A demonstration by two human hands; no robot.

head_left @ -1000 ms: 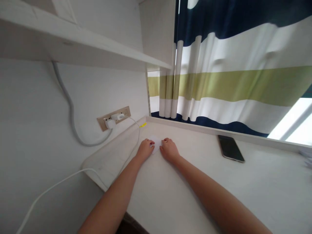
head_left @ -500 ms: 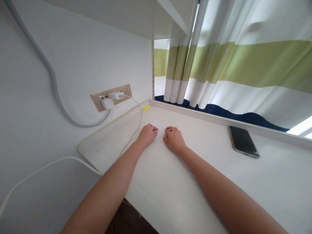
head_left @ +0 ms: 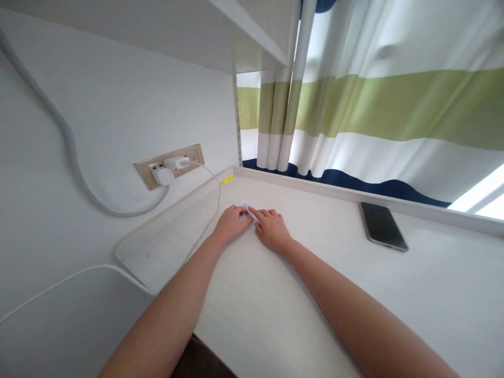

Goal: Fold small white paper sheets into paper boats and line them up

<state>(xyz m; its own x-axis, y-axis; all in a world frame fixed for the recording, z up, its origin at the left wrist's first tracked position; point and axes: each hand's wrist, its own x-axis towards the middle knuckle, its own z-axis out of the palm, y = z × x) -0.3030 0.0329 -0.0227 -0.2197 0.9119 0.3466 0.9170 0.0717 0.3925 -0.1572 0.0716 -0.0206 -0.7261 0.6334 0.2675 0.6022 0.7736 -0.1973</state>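
A small piece of white paper (head_left: 244,204) lies on the white desk, mostly hidden under my fingers. My left hand (head_left: 231,222) rests at its left side, with thumb and fingers closed on its edge. From the right, my right hand (head_left: 272,229) reaches over the paper; its index finger presses on the top and the other fingers are curled. The two hands almost touch at the fingertips. How the paper is folded beneath them cannot be made out.
A dark-screened phone (head_left: 384,227) lies to the right on the desk (head_left: 268,304). A white cable (head_left: 219,202) runs past my left arm from a charger in the wall socket (head_left: 145,173). A shelf (head_left: 177,42) overhangs; a striped curtain (head_left: 354,110) hangs behind the desk.
My right hand has moved left over the paper, its index finger now stretched onto it. Less of the paper shows, and the hands are closer together. The view has shifted slightly.
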